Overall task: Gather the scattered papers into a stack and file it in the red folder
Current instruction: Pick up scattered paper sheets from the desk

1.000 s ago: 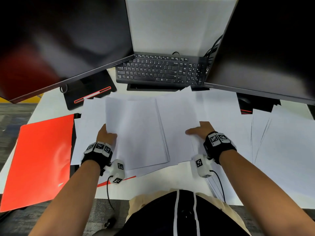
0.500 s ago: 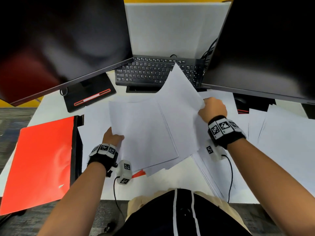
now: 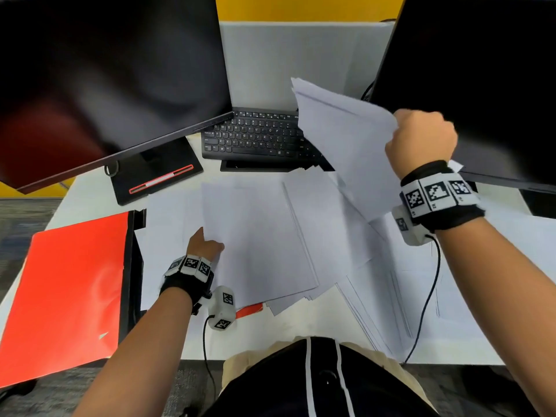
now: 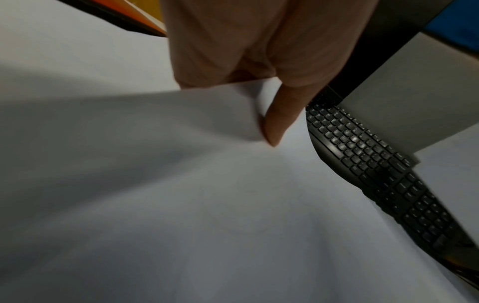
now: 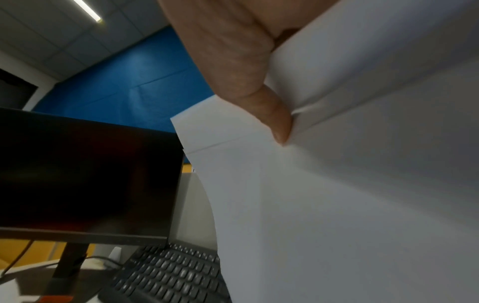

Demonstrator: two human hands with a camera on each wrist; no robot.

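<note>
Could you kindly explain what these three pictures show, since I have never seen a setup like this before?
No machine here: a person wears one camera on the head and one on each wrist. The head view looks down on a white desk with scattered papers, a red folder, a keyboard and two dark monitors. The right hand grips lifted sheets; its wrist view shows the thumb pinching them. The left hand holds the edge of the papers on the desk, seen close in its wrist view.

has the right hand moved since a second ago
Yes. The right hand, gripping a sheaf of papers, has risen off the desk toward the right monitor.
</note>
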